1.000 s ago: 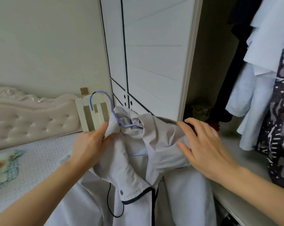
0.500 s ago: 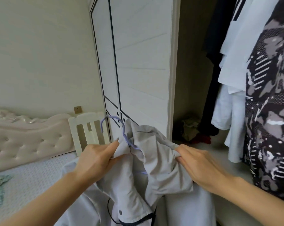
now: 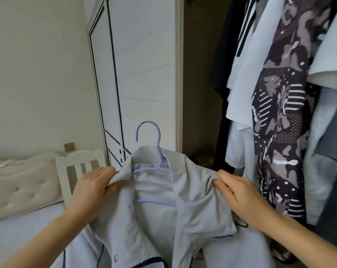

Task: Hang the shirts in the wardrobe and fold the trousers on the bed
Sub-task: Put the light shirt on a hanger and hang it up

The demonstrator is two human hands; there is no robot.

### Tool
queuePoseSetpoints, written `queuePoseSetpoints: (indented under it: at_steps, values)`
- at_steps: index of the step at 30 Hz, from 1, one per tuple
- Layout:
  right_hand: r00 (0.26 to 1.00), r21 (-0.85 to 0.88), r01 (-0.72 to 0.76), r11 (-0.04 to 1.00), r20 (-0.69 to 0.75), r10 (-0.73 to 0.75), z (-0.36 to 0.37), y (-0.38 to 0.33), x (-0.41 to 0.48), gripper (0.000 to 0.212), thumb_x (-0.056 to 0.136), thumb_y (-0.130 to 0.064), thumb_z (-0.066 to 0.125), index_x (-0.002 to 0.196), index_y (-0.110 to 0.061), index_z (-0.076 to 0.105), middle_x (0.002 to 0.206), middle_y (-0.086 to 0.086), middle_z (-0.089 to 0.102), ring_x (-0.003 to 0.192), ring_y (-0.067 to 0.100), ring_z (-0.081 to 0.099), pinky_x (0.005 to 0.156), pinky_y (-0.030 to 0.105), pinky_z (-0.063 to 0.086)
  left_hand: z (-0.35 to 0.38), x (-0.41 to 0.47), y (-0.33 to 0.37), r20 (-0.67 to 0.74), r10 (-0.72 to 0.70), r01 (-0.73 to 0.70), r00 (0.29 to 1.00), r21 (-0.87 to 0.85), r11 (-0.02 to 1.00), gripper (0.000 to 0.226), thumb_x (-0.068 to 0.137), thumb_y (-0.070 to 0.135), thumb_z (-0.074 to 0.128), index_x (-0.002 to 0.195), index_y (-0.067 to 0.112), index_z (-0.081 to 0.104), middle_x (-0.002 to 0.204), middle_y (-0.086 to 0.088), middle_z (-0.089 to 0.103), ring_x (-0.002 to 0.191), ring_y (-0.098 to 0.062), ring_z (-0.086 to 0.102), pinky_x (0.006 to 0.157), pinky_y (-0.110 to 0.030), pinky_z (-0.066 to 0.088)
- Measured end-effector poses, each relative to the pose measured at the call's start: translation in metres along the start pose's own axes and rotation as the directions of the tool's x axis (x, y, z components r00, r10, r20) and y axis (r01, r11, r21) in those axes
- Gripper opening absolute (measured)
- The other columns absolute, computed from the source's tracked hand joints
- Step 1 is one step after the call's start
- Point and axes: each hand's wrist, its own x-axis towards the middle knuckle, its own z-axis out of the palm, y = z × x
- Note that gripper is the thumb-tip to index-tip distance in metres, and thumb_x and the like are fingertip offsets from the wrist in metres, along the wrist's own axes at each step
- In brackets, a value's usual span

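Observation:
A pale grey shirt (image 3: 158, 213) with dark trim and snap buttons hangs on a lilac wire hanger (image 3: 156, 144), whose hook stands upright above the collar. My left hand (image 3: 92, 192) grips the shirt's left shoulder. My right hand (image 3: 239, 196) pinches the fabric of the right shoulder. I hold the shirt up in front of the open wardrobe (image 3: 198, 93). The bed (image 3: 18, 235) lies at the lower left, and no trousers are in view.
Several garments hang in the wardrobe at the right: a dark one (image 3: 223, 55), a white shirt (image 3: 246, 78) and a black-and-grey patterned one (image 3: 283, 117). The white wardrobe door (image 3: 140, 74) stands left of the opening. A white chair (image 3: 80, 167) and a padded headboard (image 3: 18, 184) are at the left.
Both hands raised the shirt and spread its shoulders apart on the hanger. The hook now stands upright. My view turned right and up towards the hanging clothes.

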Motion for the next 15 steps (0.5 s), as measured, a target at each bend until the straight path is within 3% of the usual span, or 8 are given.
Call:
queuePoseSetpoints:
  at_steps: [2, 4, 6, 8, 11, 13, 15]
  values:
    - [1.000, -0.147, 0.007, 0.989, 0.029, -0.003, -0.013, -0.004, 0.004, 0.023, 0.100, -0.047, 0.031, 0.107, -0.042, 0.052, 0.098, -0.022, 0.048, 0.092, 0.001, 0.051, 0.073, 0.025, 0.046, 0.003, 0.005, 0.004, -0.020, -0.055, 0.054, 0.998, -0.029, 0.998, 0.043, 0.095, 0.049, 0.039, 0.067, 0.017, 0.042, 0.057, 0.004, 0.043, 0.049, -0.014, 0.036, 0.046, -0.016, 0.023]
    - [0.999, -0.342, 0.038, 0.939, -0.010, -0.044, -0.027, -0.012, 0.009, 0.040, 0.101, -0.046, 0.029, 0.136, -0.034, 0.044, 0.123, -0.012, 0.043, 0.116, 0.008, 0.043, 0.088, 0.025, 0.044, 0.005, 0.013, 0.007, -0.030, -0.084, 0.081, 0.996, -0.080, 0.993, 0.038, 0.094, 0.048, 0.040, 0.069, 0.020, 0.040, 0.059, 0.006, 0.043, 0.050, -0.016, 0.039, 0.043, -0.026, 0.029]
    - [0.993, -0.402, 0.117, 0.908, 0.021, -0.119, -0.036, -0.027, 0.014, 0.050, 0.100, -0.044, 0.032, 0.146, -0.026, 0.037, 0.129, -0.008, 0.046, 0.121, 0.009, 0.042, 0.099, 0.024, 0.036, 0.008, 0.023, 0.014, -0.045, -0.066, 0.061, 0.997, -0.113, 0.992, 0.037, 0.095, 0.054, 0.037, 0.072, 0.026, 0.036, 0.060, 0.006, 0.042, 0.051, -0.018, 0.040, 0.044, -0.031, 0.037]
    - [0.980, -0.465, 0.199, 0.862, 0.114, -0.165, -0.034, -0.040, 0.018, 0.055, 0.100, -0.045, 0.035, 0.148, -0.018, 0.035, 0.117, -0.007, 0.056, 0.110, 0.011, 0.050, 0.102, 0.026, 0.032, 0.010, 0.035, 0.024, -0.063, -0.023, 0.015, 0.998, -0.136, 0.991, 0.032, 0.095, 0.053, 0.039, 0.074, 0.029, 0.036, 0.062, 0.008, 0.041, 0.051, -0.018, 0.040, 0.045, -0.031, 0.037]
    - [0.978, -0.477, 0.142, 0.867, 0.204, -0.047, -0.037, -0.048, 0.023, 0.049, 0.104, -0.042, 0.031, 0.149, -0.023, 0.025, 0.113, -0.007, 0.059, 0.104, 0.017, 0.053, 0.102, 0.028, 0.031, 0.015, 0.055, 0.033, -0.048, -0.015, 0.007, 0.999, -0.165, 0.986, 0.028, 0.091, 0.042, 0.043, 0.073, 0.020, 0.045, 0.062, 0.002, 0.046, 0.052, -0.024, 0.044, 0.046, -0.035, 0.041]
    - [0.969, -0.434, 0.122, 0.892, 0.246, -0.012, -0.047, -0.048, 0.025, 0.033, 0.105, -0.039, 0.031, 0.133, -0.025, 0.037, 0.103, -0.003, 0.062, 0.094, 0.024, 0.055, 0.085, 0.032, 0.035, 0.019, 0.066, 0.035, -0.056, 0.020, -0.028, 0.998, -0.153, 0.988, 0.033, 0.089, 0.038, 0.045, 0.069, 0.013, 0.048, 0.061, 0.001, 0.047, 0.053, -0.026, 0.046, 0.052, -0.038, 0.041]
    - [0.956, -0.295, 0.053, 0.954, 0.291, 0.037, -0.062, -0.052, 0.029, 0.016, 0.103, -0.039, 0.037, 0.104, -0.023, 0.042, 0.084, -0.001, 0.056, 0.080, 0.028, 0.049, 0.071, 0.039, 0.034, 0.022, 0.078, 0.040, -0.060, 0.054, -0.062, 0.997, -0.143, 0.988, 0.030, 0.089, 0.037, 0.046, 0.070, 0.014, 0.050, 0.063, 0.003, 0.046, 0.058, -0.027, 0.047, 0.063, -0.040, 0.041]
